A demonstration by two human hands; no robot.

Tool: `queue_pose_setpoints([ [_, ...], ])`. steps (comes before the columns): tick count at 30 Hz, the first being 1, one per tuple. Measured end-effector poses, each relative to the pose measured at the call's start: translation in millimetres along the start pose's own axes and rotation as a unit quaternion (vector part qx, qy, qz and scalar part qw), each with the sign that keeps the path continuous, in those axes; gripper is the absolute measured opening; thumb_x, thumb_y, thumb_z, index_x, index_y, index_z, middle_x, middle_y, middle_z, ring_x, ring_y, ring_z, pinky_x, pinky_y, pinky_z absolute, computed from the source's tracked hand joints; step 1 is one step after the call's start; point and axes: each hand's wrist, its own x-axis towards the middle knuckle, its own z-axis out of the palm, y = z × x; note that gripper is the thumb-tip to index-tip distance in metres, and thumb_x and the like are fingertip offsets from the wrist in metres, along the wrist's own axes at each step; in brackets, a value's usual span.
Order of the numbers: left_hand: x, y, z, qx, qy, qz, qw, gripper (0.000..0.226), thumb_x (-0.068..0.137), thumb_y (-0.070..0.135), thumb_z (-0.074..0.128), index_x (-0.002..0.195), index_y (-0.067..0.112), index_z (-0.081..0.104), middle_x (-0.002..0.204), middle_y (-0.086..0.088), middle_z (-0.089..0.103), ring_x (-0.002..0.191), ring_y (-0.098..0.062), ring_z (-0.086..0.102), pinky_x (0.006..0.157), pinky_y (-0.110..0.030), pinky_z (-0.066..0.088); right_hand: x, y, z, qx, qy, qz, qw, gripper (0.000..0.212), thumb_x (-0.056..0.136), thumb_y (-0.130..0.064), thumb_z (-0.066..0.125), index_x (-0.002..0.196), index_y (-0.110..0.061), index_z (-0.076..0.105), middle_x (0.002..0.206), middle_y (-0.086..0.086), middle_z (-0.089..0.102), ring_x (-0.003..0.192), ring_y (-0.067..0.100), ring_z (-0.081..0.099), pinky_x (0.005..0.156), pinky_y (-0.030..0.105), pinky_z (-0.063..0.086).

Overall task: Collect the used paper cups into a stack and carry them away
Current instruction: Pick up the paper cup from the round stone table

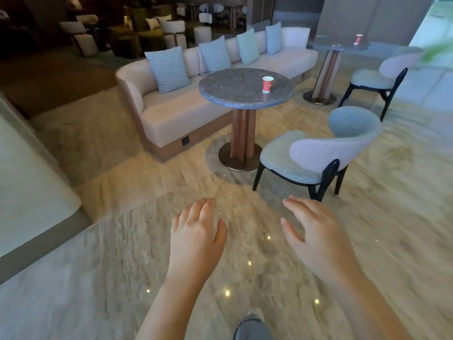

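Note:
A red paper cup with a white rim stands upright on the right part of a round grey stone table. A second red paper cup stands on a farther round table at the upper right. My left hand and my right hand are held out in front of me over the marble floor, palms down, fingers loosely apart, holding nothing. Both hands are well short of the near table.
A curved beige sofa with several cushions runs behind the near table. A grey-seated chair stands right of that table, another chair farther back. A pale counter edge is at the left. My shoe shows at the bottom.

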Motion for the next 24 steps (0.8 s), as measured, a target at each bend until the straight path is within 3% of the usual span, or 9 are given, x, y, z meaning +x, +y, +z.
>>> queue_pose_setpoints([
  [7,144.6,22.9,51.1,-0.008,-0.015,0.025,1.0,0.038,0.09,0.024,0.053,0.127,0.013,0.053,0.131,-0.002,0.055,0.12,-0.023,0.049,0.099,-0.035,0.033,129.6,66.5,20.7,0.01,0.051,0.03,0.998,0.03,0.077,-0.01,0.07,0.105,-0.003,0.066,0.107,0.013,0.068,0.1,0.032,0.062,0.089,0.046,0.047],
  [17,301.2,17.5,117.5,-0.025,-0.027,0.016,0.999,0.038,0.088,0.021,0.056,0.125,0.011,0.055,0.128,-0.004,0.058,0.116,-0.024,0.053,0.097,-0.036,0.036,283.3,114.1,80.5,0.012,0.034,0.027,0.999,0.031,0.075,-0.01,0.071,0.105,-0.004,0.066,0.106,0.012,0.068,0.1,0.031,0.062,0.085,0.046,0.049],
  [24,423.4,-42.5,163.9,-0.04,-0.031,-0.02,0.999,0.036,0.087,0.02,0.058,0.122,0.011,0.057,0.126,-0.004,0.059,0.116,-0.025,0.053,0.097,-0.038,0.037,411.9,117.1,160.2,-0.006,0.011,0.018,1.0,0.031,0.075,-0.01,0.071,0.105,-0.004,0.066,0.106,0.012,0.068,0.097,0.031,0.063,0.084,0.042,0.048],
])
